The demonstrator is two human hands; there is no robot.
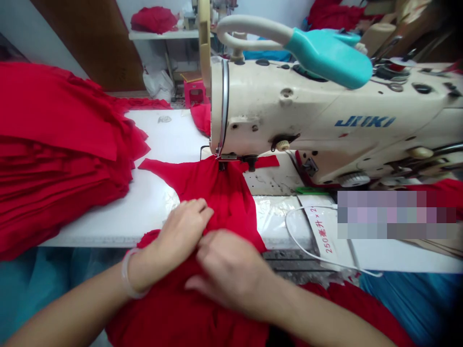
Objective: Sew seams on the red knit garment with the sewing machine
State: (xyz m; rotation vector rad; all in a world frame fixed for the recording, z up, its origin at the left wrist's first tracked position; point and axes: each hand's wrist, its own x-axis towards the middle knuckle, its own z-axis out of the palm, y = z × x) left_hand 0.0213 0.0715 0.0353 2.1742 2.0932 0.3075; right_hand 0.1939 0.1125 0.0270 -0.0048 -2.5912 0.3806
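A red fabric piece runs from my lap up over the white table edge and under the presser foot of a cream sewing machine. My left hand pinches the cloth at the table's front edge, fingers closed on a fold. My right hand lies just beside it, fingers curled down onto the same red fabric. The two hands touch at the fingertips. A pale bangle sits on my left wrist.
A tall stack of red fabric fills the table's left side. A teal lamp head juts over the machine. A white cable loops by a label at the front right. Shelves with more red cloth stand behind.
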